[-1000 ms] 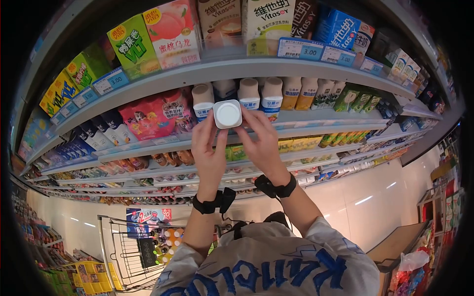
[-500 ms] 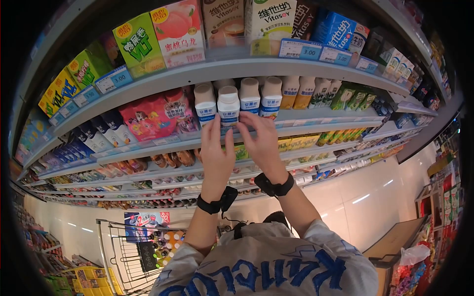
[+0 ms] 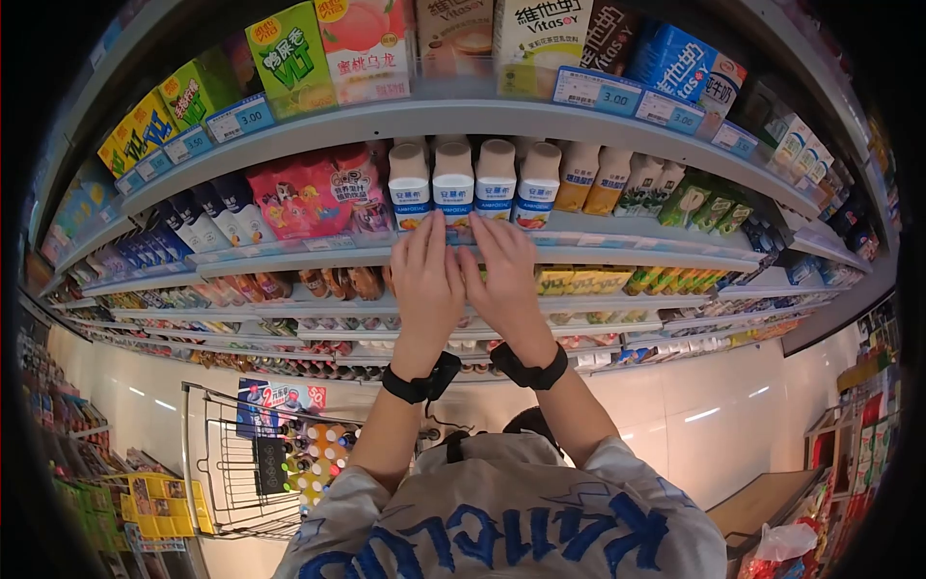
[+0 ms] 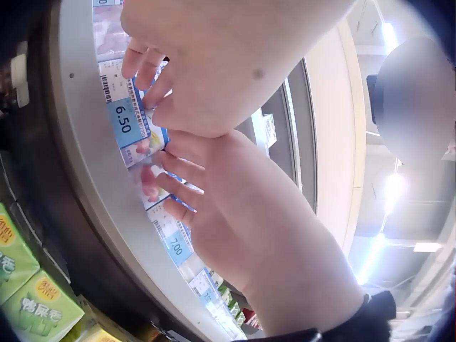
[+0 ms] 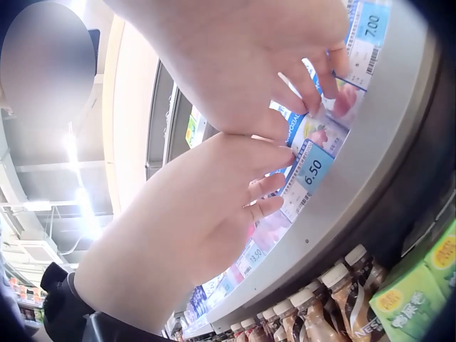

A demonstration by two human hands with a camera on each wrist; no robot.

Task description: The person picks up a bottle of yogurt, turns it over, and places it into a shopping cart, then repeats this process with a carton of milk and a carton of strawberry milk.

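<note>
White bottle [image 3: 452,186], blue label band, cap on, upright on shelf, second in row of four like bottles, at 12 o'clock from fingertips, touching neighbours.

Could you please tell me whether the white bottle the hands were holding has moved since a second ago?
Yes. The white bottle went from in front of the shelf edge back into its row.

green drink cartons [image 3: 289,58] line the top shelf's left end; a wire shopping cart [image 3: 227,463] stands below, holding bottles.
</note>
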